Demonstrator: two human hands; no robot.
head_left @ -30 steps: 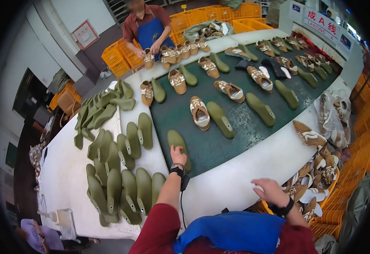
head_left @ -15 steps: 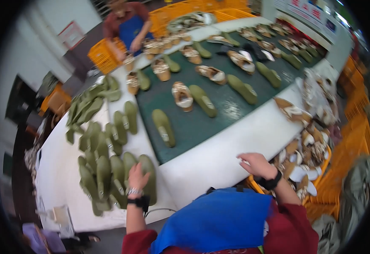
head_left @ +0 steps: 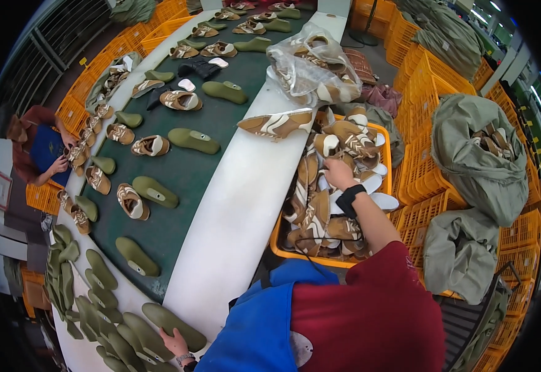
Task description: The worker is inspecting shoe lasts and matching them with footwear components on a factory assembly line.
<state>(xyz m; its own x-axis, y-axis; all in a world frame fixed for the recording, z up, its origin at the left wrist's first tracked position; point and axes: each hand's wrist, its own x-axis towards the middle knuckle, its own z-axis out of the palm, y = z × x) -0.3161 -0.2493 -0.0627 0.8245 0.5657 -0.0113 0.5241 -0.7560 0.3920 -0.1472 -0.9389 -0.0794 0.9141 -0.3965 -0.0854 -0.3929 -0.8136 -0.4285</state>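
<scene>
Down at the near edge, the left hand [head_left: 174,342] rests on an olive green shoe last [head_left: 172,323], fingers laid over it, at the end of a cluster of lasts [head_left: 106,310] on the white worktop [head_left: 233,204]. The right hand [head_left: 337,174] reaches into an orange crate [head_left: 275,239] of brown-and-cream shoe uppers [head_left: 320,211]; whether its grip is clamped on one I cannot tell. Beyond, lasts and uppers lie paired on a dark green belt [head_left: 177,167]. Farther left, another person [head_left: 38,149] handles an upper.

shoe lasts [head_left: 172,319]: smooth matt green plastic | crate [head_left: 389,137]: orange plastic | belt [head_left: 177,180]: matt dark green
</scene>
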